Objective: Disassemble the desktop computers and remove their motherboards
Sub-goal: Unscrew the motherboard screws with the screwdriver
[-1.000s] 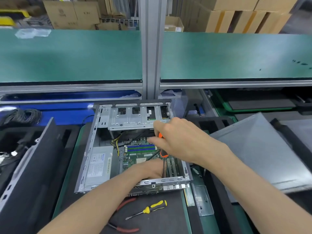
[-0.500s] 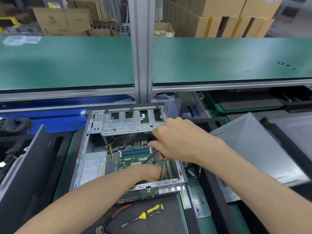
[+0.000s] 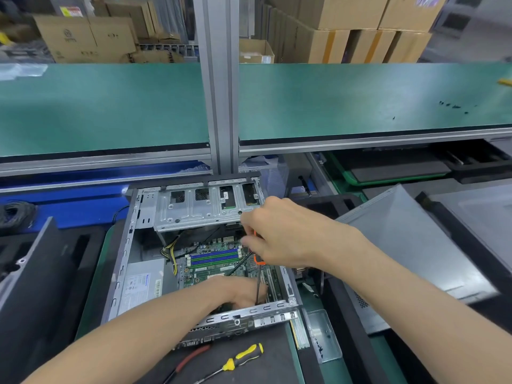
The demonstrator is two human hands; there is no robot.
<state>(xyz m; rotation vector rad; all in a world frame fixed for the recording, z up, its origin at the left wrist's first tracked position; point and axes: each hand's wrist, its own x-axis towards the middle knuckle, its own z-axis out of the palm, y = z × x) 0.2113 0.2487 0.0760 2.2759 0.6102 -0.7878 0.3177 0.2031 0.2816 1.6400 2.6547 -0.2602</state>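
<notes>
An open grey desktop case [image 3: 124, 261] lies in front of me, with the green motherboard [image 3: 213, 266] and its blue memory slots exposed inside. My right hand [image 3: 279, 234] grips an orange-handled screwdriver [image 3: 259, 261] from above; its dark shaft points down at the board near the case's front right corner. My left hand [image 3: 241, 292] reaches into the case and rests on the board right beside the shaft's tip. Its fingertips sit low behind the case rim, so I cannot tell whether they pinch anything.
A silver drive cage [image 3: 205, 209] spans the case's far end, and the power supply [image 3: 141, 286] fills its left side. A yellow screwdriver [image 3: 245, 356] and red-handled pliers [image 3: 191, 360] lie on the black mat. A grey side panel [image 3: 401, 245] is at the right, black foam [image 3: 41, 273] at the left.
My head has shifted a little, so the case sits slightly differently in view. Both hands stay at the same spot on the board, with the right hand still on the screwdriver.
</notes>
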